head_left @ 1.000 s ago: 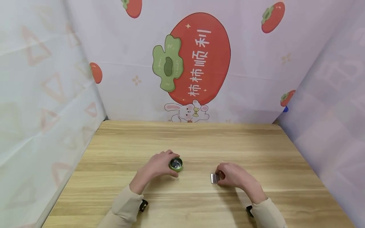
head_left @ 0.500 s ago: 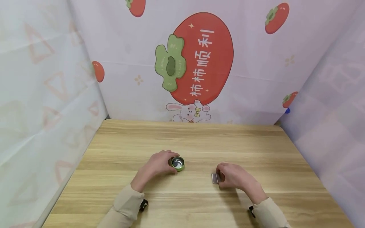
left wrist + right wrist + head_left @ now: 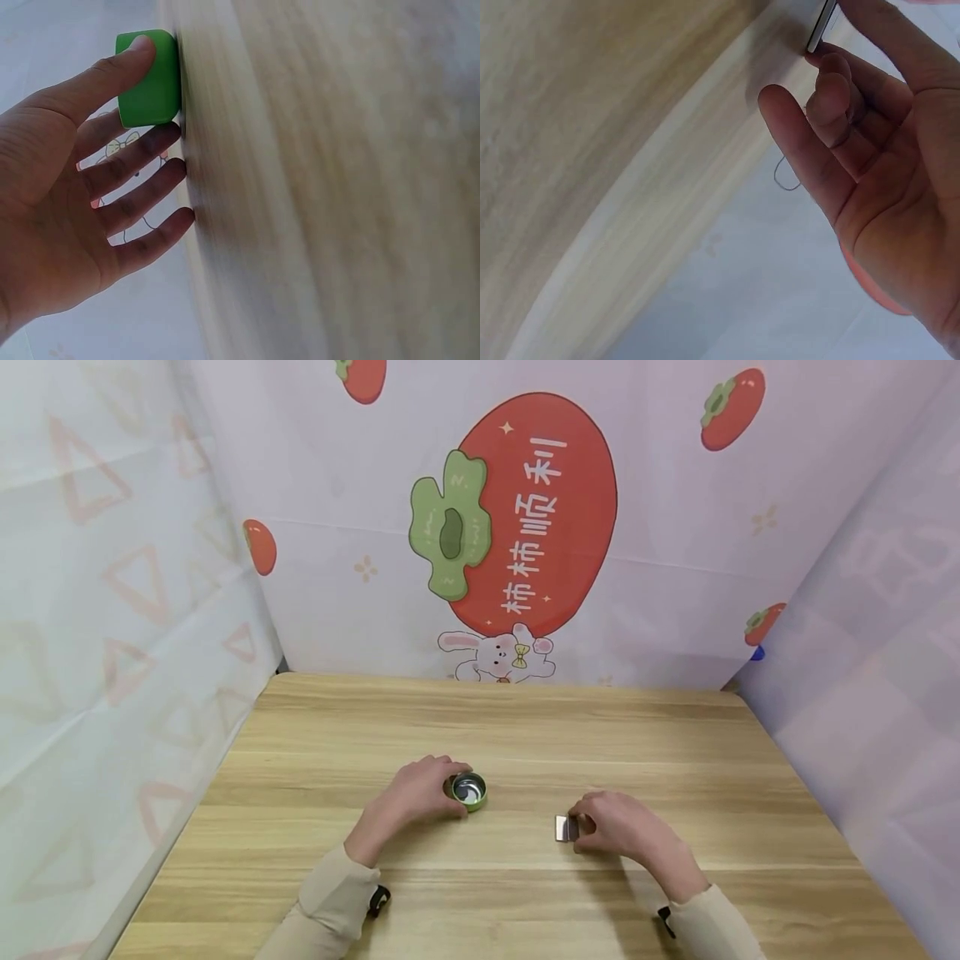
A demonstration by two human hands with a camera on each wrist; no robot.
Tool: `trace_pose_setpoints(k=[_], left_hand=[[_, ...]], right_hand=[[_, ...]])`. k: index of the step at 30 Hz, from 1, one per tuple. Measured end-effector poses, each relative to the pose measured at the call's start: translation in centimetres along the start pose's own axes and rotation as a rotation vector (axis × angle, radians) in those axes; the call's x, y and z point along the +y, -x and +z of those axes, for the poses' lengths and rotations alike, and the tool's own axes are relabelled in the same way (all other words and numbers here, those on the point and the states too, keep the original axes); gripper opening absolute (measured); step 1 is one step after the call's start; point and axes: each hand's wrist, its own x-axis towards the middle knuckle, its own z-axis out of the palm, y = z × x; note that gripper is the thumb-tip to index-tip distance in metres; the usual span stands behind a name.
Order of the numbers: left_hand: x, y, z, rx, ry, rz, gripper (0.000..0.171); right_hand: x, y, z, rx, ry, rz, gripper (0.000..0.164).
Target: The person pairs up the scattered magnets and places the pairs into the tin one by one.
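Note:
A small round green container (image 3: 478,806) with a shiny metal inside stands on the wooden table, its top uncovered. My left hand (image 3: 420,789) holds it from the left between thumb and index finger. Seen from the left wrist, the thumb lies on the container's smooth green side (image 3: 150,94), while the other fingers spread toward the tabletop. To the right, my right hand (image 3: 618,822) pinches a small flat silver rectangular piece (image 3: 562,828) with a dark line across it. Only a thin edge of this metal piece (image 3: 822,27) shows in the right wrist view, at the fingertips; the rest is cut off.
The light wooden table (image 3: 495,722) extends around both hands. A white cloth backdrop (image 3: 322,610) with printed persimmons and a rabbit stands behind its far edge. Cloth walls (image 3: 135,677) flank the left and right sides.
My left thumb has closed in against the green container. The whole head view has shifted slightly. My right hand stays in nearly the same place, with the silver piece tilting a little.

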Motion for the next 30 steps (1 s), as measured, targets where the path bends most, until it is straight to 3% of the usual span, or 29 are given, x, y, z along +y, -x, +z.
trace_pose_setpoints(k=[2, 7, 15, 30], left_hand=[[0.0, 0.0, 0.0, 0.002, 0.0, -0.002, 0.068], [-0.2, -0.2, 0.0, 0.023, 0.017, -0.006, 0.066], [-0.3, -0.2, 0.2, 0.016, 0.022, -0.008, 0.066], [0.1, -0.6, 0.6, 0.044, 0.001, -0.036, 0.065]], right_hand=[[-0.1, -0.1, -0.1, -0.007, -0.009, -0.017, 0.017], [-0.5, -0.2, -0.2, 0.011, -0.011, -0.044, 0.02], [-0.4, -0.4, 0.6, 0.03, 0.052, -0.011, 0.027], [-0.7, -1.7, 0.9, 0.042, -0.08, 0.008, 0.038]])
